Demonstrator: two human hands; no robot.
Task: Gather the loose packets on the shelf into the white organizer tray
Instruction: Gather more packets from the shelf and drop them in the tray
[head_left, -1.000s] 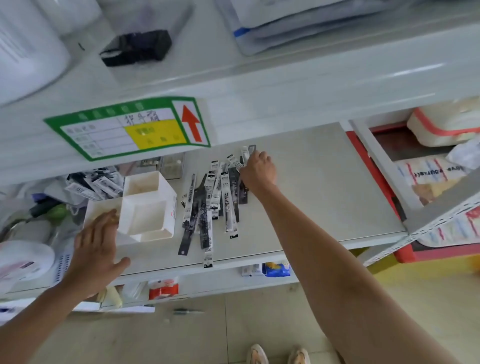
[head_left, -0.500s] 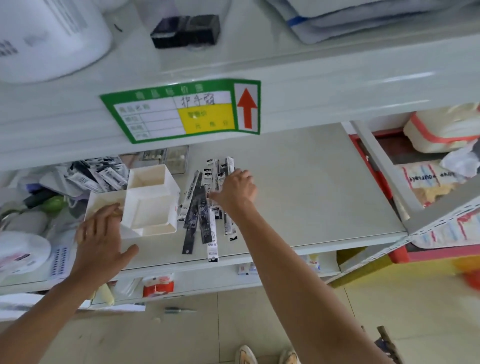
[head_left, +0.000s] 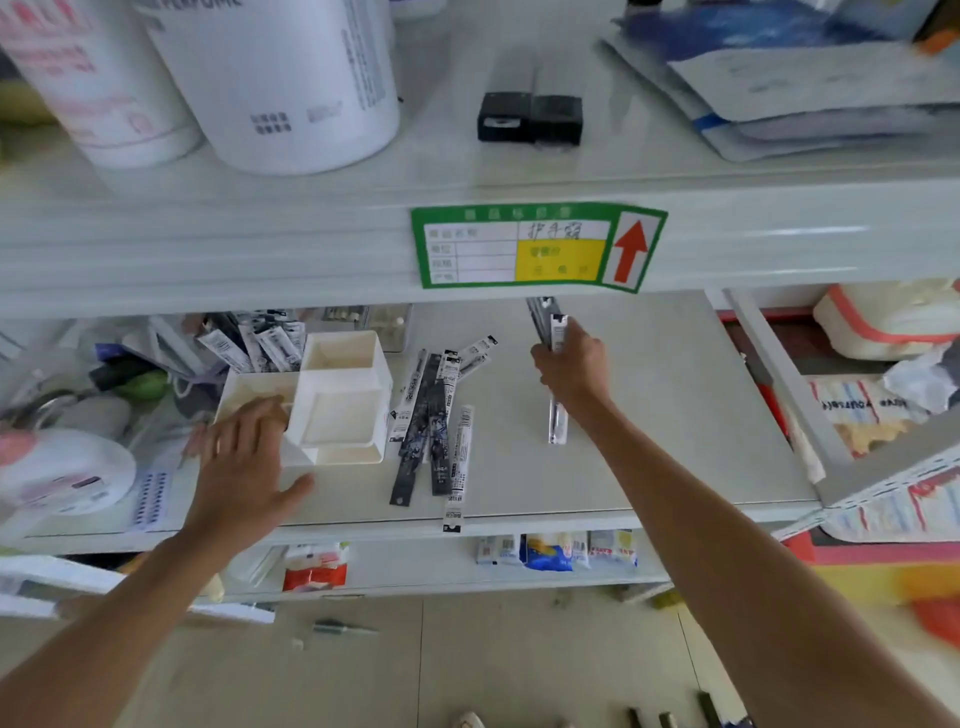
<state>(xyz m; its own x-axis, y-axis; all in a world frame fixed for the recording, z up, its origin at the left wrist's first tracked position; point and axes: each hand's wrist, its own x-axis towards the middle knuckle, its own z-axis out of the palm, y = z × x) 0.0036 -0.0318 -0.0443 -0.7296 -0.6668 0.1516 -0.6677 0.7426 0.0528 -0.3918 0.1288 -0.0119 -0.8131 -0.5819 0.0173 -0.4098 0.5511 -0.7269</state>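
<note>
A white organizer tray with square compartments stands on the middle shelf. My left hand rests flat against its near left corner, fingers spread. Several long, narrow black and white packets lie loose on the shelf just right of the tray. My right hand is farther right, lifted above the shelf and shut on a bunch of the same packets, which stick out above and below my fist. More packets stand behind the tray at the back left.
The upper shelf edge carries a green and yellow label right above my right hand. White tubs and a black box sit on the top shelf. Clutter fills the shelf's left end. A slanted rack borders the right side.
My right hand has closed on a bunch of packets from the pile and lifted them to the right, away from the remaining ones. The left hand stays at the tray. The camera has tilted.
</note>
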